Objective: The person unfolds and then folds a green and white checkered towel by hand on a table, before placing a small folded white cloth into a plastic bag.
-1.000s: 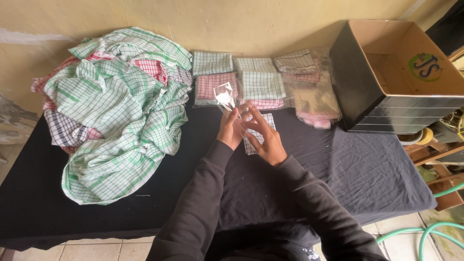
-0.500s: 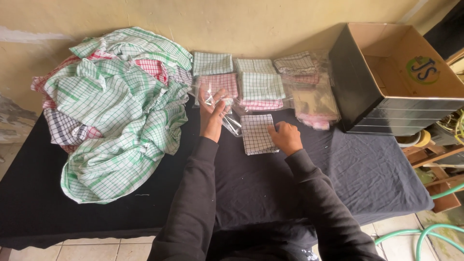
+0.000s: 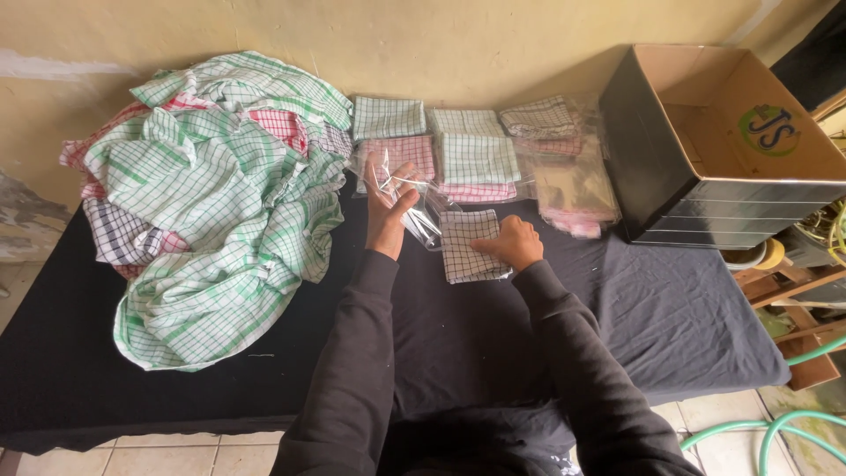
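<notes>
My left hand (image 3: 388, 211) is pinching a clear crinkly plastic bag (image 3: 414, 207), holding it up just above the desk (image 3: 670, 317). My right hand (image 3: 513, 244) is pressing down, fingers curled, on a small folded black-and-white checked cloth (image 3: 467, 247) lying on the black desk, right beside the bag. Big heap of green checked cloths (image 3: 220, 203) is sitting off to my left.

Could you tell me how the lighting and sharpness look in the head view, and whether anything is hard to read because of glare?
Head view: soft, even light with faint shadows; the clear plastic bag in the left hand shows glare streaks; the right hand on the folded checked cloth is sharp; the wrapped packs look hazy; edges bow from the wide lens.
</notes>
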